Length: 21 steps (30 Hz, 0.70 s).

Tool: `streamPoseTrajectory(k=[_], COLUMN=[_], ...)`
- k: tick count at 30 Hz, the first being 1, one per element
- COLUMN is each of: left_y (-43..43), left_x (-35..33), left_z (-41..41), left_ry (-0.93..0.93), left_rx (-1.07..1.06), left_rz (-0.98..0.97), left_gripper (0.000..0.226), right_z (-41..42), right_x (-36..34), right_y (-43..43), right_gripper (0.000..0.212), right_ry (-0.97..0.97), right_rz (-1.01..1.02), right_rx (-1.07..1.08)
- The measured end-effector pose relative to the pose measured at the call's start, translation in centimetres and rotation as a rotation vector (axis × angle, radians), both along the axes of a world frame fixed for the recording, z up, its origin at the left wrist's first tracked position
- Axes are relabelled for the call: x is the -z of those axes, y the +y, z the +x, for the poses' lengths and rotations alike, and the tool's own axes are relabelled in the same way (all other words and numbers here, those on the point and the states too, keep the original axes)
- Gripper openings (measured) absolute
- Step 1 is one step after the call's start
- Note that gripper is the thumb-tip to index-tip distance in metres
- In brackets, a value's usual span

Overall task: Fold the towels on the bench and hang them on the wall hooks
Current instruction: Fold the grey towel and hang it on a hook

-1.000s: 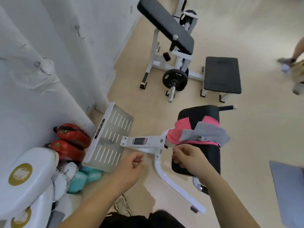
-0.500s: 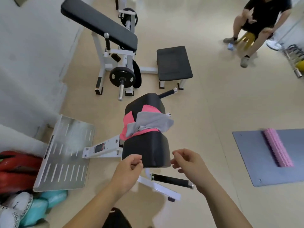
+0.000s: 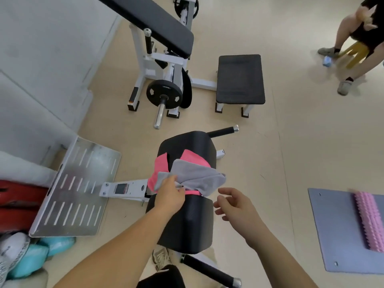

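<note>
The room is a gym with a pale smooth floor (image 3: 291, 142) and a grey wall (image 3: 41, 48) down the left; no wall hooks show in this view, so the hanging place has to be found elsewhere. A white-framed weight machine (image 3: 166, 65) stands well beyond, a slotted metal footplate (image 3: 72, 188) lies near the wall, and a grey mat (image 3: 336, 235) with a pink foam roller (image 3: 369, 221) sits apart to the right. In the middle is the bench (image 3: 187, 225), a black rounded pad whose vinyl looks slick and domed, a poor surface for folding flat because cloth may slide off its sides. Across its middle lies the pink towel (image 3: 161, 165), draped over both flanks, and bunched on top of it is the grey towel (image 3: 197, 173). Both look light, limp and thin, likely microfibre: they should lift with no effort but will not hold a shape, so corners or a hemmed edge are the best hold, and pulling the grey one may drag the pink one along. The left hand (image 3: 169, 194) has its fingers curled into the grey towel's near left edge, gripping it. The right hand (image 3: 234, 206) hovers just beside the towel's right end, fingers loosely spread and holding nothing
</note>
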<state>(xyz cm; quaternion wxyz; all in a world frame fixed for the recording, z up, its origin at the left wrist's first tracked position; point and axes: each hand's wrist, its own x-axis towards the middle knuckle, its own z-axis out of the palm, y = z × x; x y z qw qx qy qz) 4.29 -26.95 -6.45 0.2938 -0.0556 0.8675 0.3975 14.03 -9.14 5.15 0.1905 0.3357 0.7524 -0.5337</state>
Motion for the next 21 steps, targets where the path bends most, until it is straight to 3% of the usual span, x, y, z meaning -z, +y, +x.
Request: streamPoseTrajectory(k=[3,8,14,21], left_y=[0.5,1.6,6.5,12.7], left_x=[1.2,2.8,-2.5,-11.2], left_z=[-0.2,1.2,5.7,13.7], left_ry=[-0.038,-0.102,0.124,0.240], left_rx=[-0.040,-0.217,-0.571,-0.911], left_rz=[-0.076,-0.146,-0.203,0.076], left_gripper=[0.006,0.019,0.016,0.010], right_z=[-1.2,-3.1,-3.8,-4.3], right_x=[0.4,1.9,2.4,-0.2], right_y=[2.3,6.7,12.2,12.5], right_gripper=[0.020,0.018,0.016,0.026], right_ry=[-0.011,-0.026,-0.066,0.052], right_rz=[-0.009,-0.018,-0.088,-0.086], right_rx=[-0.091,-0.270,-0.590,-0.830])
